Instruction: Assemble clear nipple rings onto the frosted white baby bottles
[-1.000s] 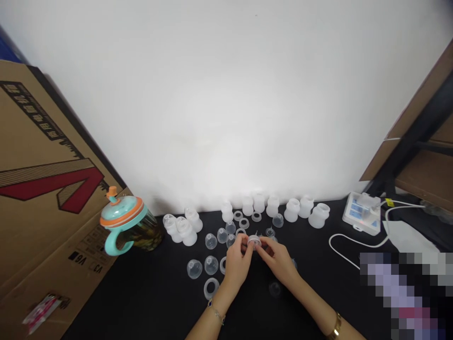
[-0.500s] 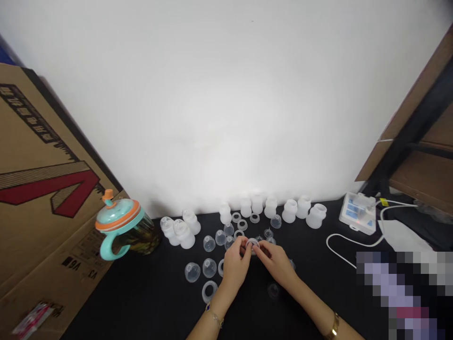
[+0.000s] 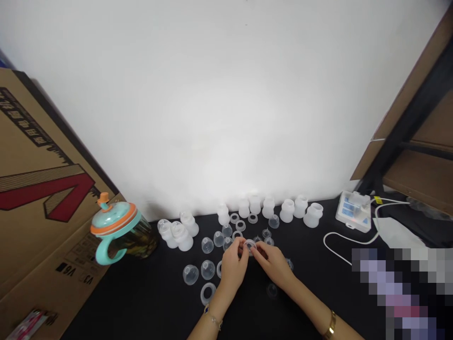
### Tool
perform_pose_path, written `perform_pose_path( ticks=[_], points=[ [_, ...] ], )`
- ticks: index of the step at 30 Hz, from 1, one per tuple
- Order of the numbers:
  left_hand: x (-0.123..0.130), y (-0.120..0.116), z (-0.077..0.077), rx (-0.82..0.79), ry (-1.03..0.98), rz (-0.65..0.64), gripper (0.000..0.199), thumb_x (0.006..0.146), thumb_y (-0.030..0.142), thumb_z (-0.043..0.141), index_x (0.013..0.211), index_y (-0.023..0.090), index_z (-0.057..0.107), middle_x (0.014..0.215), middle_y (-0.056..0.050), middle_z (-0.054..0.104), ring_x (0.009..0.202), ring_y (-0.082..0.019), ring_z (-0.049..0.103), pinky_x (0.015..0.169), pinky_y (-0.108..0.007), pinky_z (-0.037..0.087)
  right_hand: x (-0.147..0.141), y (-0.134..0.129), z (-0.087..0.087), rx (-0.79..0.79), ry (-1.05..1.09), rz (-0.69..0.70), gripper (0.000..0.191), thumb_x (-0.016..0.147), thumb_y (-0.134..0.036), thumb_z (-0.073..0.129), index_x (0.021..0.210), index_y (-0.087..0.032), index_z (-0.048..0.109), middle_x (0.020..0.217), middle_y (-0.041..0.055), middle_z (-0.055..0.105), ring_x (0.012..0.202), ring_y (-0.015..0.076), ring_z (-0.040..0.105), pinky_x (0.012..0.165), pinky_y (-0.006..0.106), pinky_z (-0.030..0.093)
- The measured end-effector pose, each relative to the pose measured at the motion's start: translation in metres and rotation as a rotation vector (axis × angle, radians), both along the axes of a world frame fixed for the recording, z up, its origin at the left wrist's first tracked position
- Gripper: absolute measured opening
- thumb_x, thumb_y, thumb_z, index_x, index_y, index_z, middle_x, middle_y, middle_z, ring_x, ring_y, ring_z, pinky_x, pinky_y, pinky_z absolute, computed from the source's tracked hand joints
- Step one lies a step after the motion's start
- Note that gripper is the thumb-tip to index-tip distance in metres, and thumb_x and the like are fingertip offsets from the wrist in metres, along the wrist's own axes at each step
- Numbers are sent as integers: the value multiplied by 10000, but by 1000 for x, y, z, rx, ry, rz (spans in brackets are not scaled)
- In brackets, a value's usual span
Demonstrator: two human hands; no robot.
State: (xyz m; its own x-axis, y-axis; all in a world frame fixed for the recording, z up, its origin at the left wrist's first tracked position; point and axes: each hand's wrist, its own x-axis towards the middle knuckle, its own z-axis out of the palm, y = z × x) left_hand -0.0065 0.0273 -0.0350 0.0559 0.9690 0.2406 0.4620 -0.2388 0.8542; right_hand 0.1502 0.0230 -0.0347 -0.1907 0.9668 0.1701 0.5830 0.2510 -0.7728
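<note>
Near the middle of the black table, my left hand point(image 3: 234, 262) and my right hand point(image 3: 272, 260) both grip one small translucent ring point(image 3: 249, 244), fingers closed on its two sides. Whether a nipple sits inside the ring is too small to tell. Clear dome caps point(image 3: 207, 269) and a white ring point(image 3: 208, 293) lie left of my left hand. Beyond my hands are more rings point(image 3: 240, 225) and a clear cap point(image 3: 273, 221). Clear nipples point(image 3: 266, 233) lie just past my right hand, and a faint clear piece point(image 3: 272, 290) is below it.
Several open white bottles point(image 3: 286, 211) line the wall; capped ones point(image 3: 182, 236) stand at left. A teal-lidded jug point(image 3: 120, 231) stands beside a cardboard box point(image 3: 42, 179). At right are a power strip point(image 3: 354, 211), a white cable point(image 3: 337, 234) and a blurred patch.
The view has shifted slightly, so most things appear a little further left. Both hands keep hold of the ring, which is tilted slightly differently.
</note>
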Motion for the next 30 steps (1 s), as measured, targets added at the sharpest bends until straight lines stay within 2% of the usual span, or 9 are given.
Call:
perform_pose_path(
  ticks=[8, 19, 30],
  points=[
    [0, 1, -5, -5, 26, 4, 160, 900, 305, 481, 913, 217, 615, 780, -19, 689, 691, -201, 644, 675, -300, 463, 0, -1, 0, 28, -36, -26, 353, 973, -471, 455, 834, -227, 669, 702, 0, 676, 626, 166, 615, 583, 241, 381],
    [1, 1, -5, -20, 29, -15, 197, 918, 351, 486, 915, 213, 625, 797, -22, 703, 690, -188, 639, 668, -285, 460, 2, 0, -3, 10, 8, -32, 307, 971, -426, 466, 834, -219, 647, 723, 6, 688, 652, 171, 627, 600, 240, 394],
    [1, 1, -4, 24, 2, -24, 242, 935, 397, 481, 937, 213, 639, 824, -34, 722, 689, -186, 654, 656, -278, 479, 1, 0, 4, 25, 17, -22, 326, 978, -415, 437, 829, -211, 643, 688, 10, 660, 614, 169, 596, 566, 249, 376]
  ],
)
